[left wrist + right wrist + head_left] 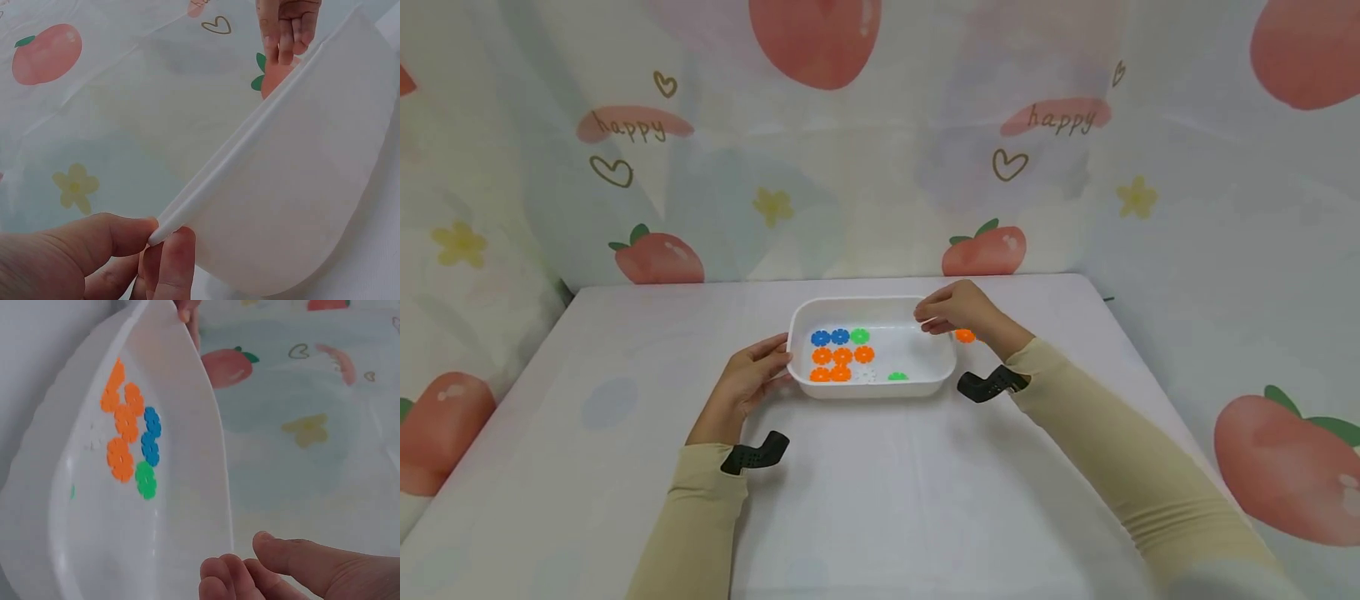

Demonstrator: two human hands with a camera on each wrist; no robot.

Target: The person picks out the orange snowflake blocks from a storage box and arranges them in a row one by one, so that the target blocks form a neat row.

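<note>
A white plastic tray point(913, 354) holds flower-shaped discs: two blue discs point(830, 337), a green disc point(860, 336) and several orange discs point(842, 356). Near its front wall lie some whitish discs point(869, 375) and a second green disc point(897, 377), partly hidden by the rim. My left hand point(748, 375) pinches the tray's left rim, thumb on top and fingers beneath. Over the right end hovers my right hand point(958, 310), its fingers loosely bent and pointing left. The right wrist view shows a gap between thumb point(294, 556) and fingers, with nothing visible there.
Just outside the tray's right end, an orange disc point(966, 336) lies on the white tablecloth point(880, 483), partly behind the right hand. A fruit-patterned backdrop point(880, 167) rises behind the table and along both sides. Each wrist carries a black band mount point(756, 454).
</note>
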